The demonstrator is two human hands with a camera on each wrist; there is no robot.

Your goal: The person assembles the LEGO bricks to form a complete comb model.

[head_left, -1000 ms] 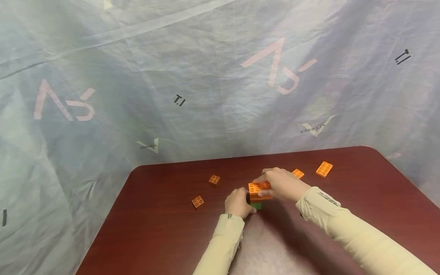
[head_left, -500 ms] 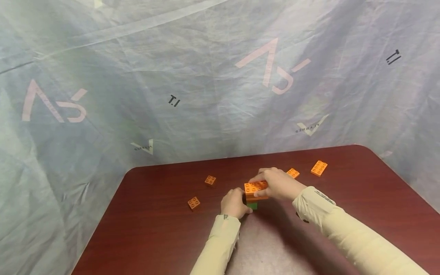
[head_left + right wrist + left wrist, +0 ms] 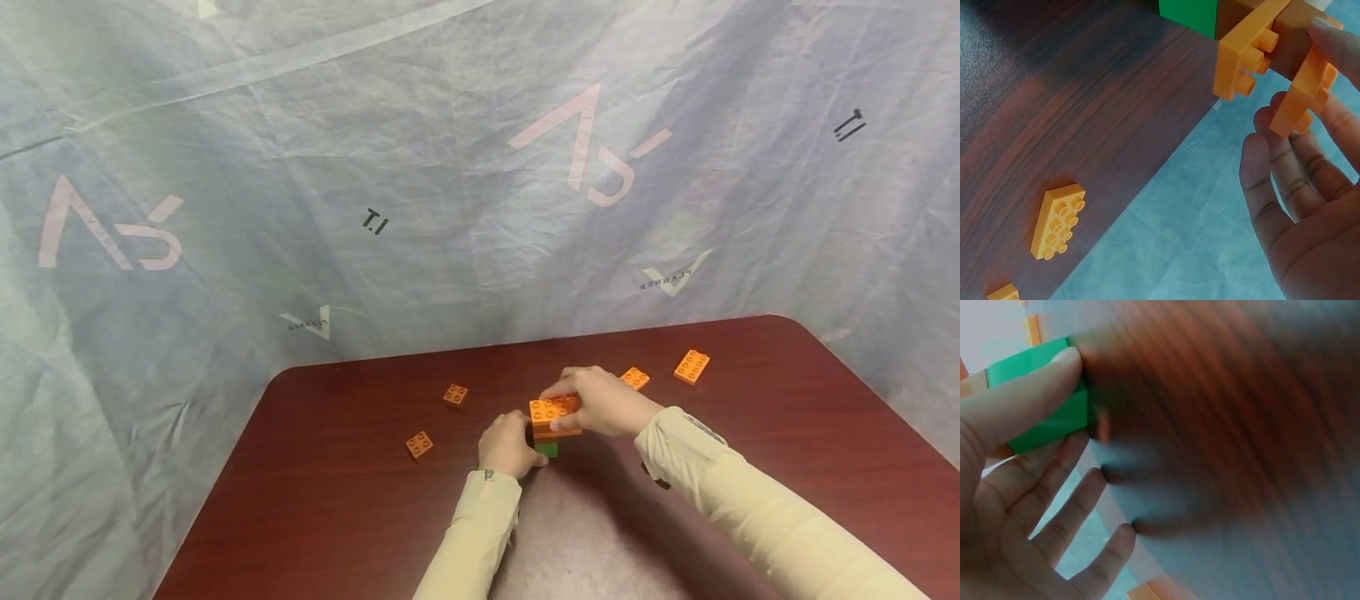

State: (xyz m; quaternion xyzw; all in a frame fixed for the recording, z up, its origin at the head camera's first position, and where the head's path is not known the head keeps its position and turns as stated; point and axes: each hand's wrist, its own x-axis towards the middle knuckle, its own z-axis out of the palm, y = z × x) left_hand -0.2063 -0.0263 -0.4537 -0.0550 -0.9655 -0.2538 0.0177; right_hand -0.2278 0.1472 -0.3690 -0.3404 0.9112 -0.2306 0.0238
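A small stack of toy building bricks stands on the table, with a green brick (image 3: 547, 449) at its foot and orange pieces above. My left hand (image 3: 507, 446) pinches the green brick; in the left wrist view its thumb (image 3: 1035, 387) lies across the green side, while the other fingers reach behind and below. From above, my right hand (image 3: 606, 402) grips the top orange brick (image 3: 542, 410) between thumb and fingers. In the right wrist view this thin top brick (image 3: 1300, 100) sits on a thicker block, with a wider orange plate (image 3: 1250, 50) lower in the stack.
Two small square orange bricks, one farther (image 3: 455, 395) and one nearer (image 3: 420, 444), lie left of the hands. Behind the right hand is another orange brick (image 3: 636, 378), and a longer one (image 3: 692, 366) lies farther right. A grey printed cloth (image 3: 420, 275) hangs behind the dark red table (image 3: 315, 500).
The whole scene has shifted slightly left in the head view. Both hands keep their hold on the stack, with little visible movement of their own.
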